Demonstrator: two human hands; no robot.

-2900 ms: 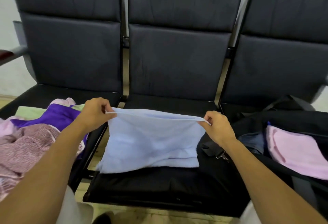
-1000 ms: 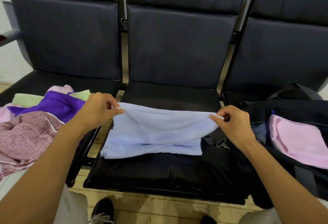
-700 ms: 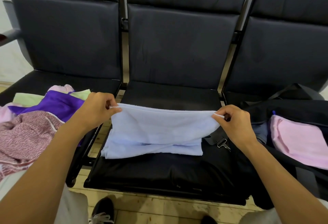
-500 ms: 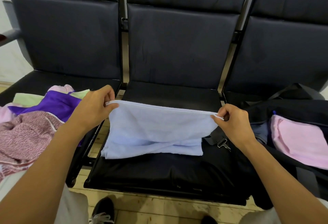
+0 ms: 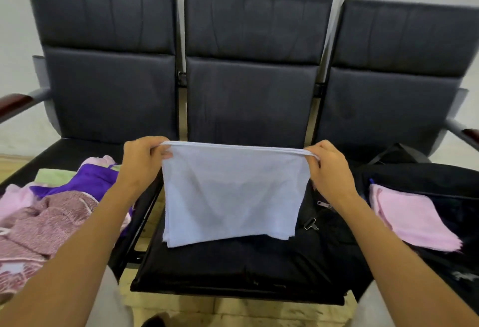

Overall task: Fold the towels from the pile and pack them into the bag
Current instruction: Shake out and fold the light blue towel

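Light blue towel (image 5: 230, 194) now lifted off the middle seat (image 5: 233, 262), hands (image 5: 142, 159) (image 5: 328, 168) pinching its top corners, bottom edge free.

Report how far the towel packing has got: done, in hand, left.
Done: one folded pink towel already lies in the open black bag on the right seat. In hand: the left hand and right hand pinch the top corners of a light blue towel, hanging doubled over the middle seat. Left: the pile of unfolded towels on the left seat.
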